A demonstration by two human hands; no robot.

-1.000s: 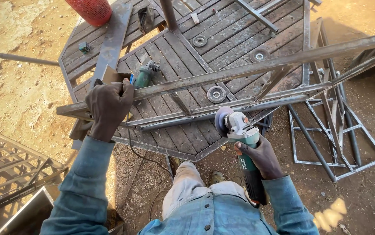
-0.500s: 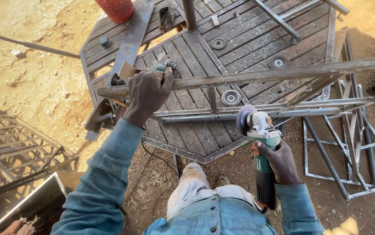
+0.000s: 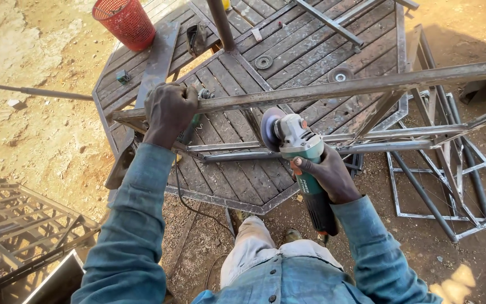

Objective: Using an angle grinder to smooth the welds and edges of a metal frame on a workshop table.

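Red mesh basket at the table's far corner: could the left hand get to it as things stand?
Probably yes: the red mesh basket stands just beyond the left hand, with only bare table between. But that hand grips the long rusty steel bar and would have to let go.

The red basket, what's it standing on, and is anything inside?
The red basket stands on a corner of the metal-framed wooden table, beside a flat steel bar. Through the open top only red mesh shows; the bottom lies too deep to tell.

A narrow white label (image 3: 303, 186) is running along the green body of the grinder (image 3: 302, 160), just under the thumb gripping it. No packages, signs or screens are showing.
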